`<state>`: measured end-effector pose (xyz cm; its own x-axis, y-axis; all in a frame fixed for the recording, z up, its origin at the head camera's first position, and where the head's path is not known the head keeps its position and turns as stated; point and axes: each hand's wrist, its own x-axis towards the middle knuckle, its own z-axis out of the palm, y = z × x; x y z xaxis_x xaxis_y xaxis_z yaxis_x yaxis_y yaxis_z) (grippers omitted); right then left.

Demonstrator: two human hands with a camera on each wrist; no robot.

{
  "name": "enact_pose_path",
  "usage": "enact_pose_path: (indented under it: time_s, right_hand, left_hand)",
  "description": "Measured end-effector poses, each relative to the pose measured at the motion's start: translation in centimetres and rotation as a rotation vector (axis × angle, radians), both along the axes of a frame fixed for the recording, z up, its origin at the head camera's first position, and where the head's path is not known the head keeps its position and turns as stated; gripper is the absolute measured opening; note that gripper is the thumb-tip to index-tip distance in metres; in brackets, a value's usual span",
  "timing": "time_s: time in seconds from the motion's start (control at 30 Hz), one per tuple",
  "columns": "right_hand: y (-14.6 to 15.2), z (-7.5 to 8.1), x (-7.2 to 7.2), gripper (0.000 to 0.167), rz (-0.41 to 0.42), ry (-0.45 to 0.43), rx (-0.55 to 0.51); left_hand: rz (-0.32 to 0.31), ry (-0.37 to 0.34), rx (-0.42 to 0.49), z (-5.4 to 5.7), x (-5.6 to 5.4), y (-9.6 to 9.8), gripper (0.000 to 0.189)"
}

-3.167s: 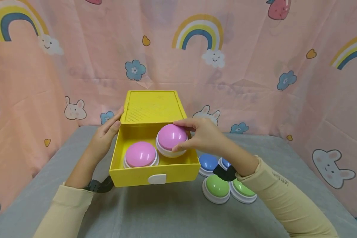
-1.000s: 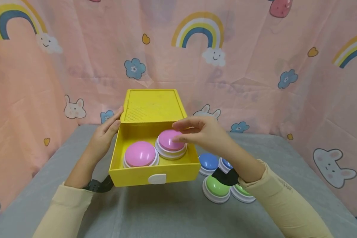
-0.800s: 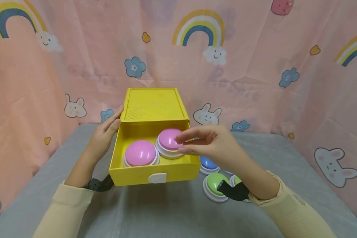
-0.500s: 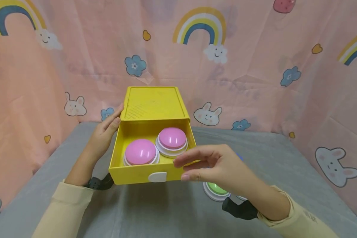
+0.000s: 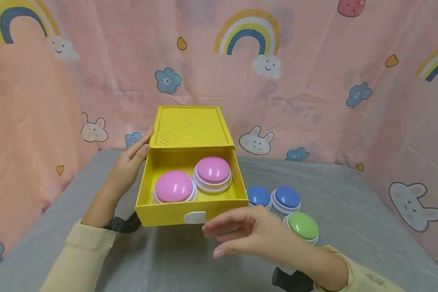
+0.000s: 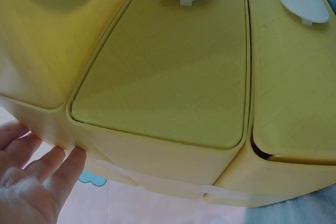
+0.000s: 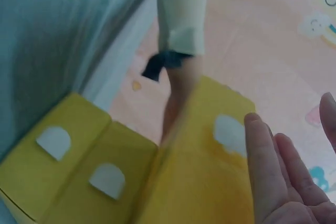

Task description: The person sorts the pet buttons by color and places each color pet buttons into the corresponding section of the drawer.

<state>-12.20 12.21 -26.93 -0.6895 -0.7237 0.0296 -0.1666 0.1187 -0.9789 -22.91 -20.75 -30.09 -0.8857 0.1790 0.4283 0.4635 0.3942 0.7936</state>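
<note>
A yellow drawer cabinet [image 5: 193, 126] stands with its top drawer [image 5: 160, 215] pulled out. Two pink dome-topped push buttons on white bases are inside: one front left [image 5: 173, 185], one back right [image 5: 213, 169]. My left hand [image 5: 125, 168] rests against the cabinet's left side; in the left wrist view its fingertips [image 6: 76, 156] touch the yellow wall beside closed drawers. Holding nothing, my right hand [image 5: 253, 235] hovers just in front of the drawer's right part, near its white pull tab [image 5: 194, 217]. The right wrist view shows its extended fingers [image 7: 262, 156] beside the drawer.
Right of the cabinet, two blue push buttons [image 5: 258, 196] [image 5: 286, 198] and a green one [image 5: 303, 225] sit on the grey cloth [image 5: 332, 190]. My right hand covers part of that area. Pink patterned fabric [image 5: 306, 113] hangs behind and at the sides.
My right hand has let go of the back-right pink button, now resting in the drawer. It has moved down and out, in front of the drawer. The left hand stays in place.
</note>
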Motion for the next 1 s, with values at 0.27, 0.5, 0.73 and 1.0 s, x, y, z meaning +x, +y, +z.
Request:
enact_pose_path:
  time_s: [0.27, 0.5, 0.73, 1.0]
  right_hand:
    - [-0.7, -1.6, 0.1, 0.042, 0.011, -0.184, -0.054]
    - [-1.2, -2.4, 0.0, 0.042, 0.006, -0.301, -0.068]
    - [-1.5, -2.8, -0.1, 0.045, -0.024, -0.383, -0.089]
    - [-2.1, -2.5, -0.6, 0.047, -0.060, -0.482, -0.071]
  left_hand:
    - [-0.004, 0.012, 0.003, 0.1, 0.0, 0.1, 0.050]
    - [-0.012, 0.004, 0.005, 0.2, -0.1, 0.1, 0.050]
    - [-0.002, -0.007, 0.002, 0.1, 0.0, 0.2, 0.050]
    - [-0.015, 0.010, 0.005, 0.0, 0.1, 0.1, 0.050]
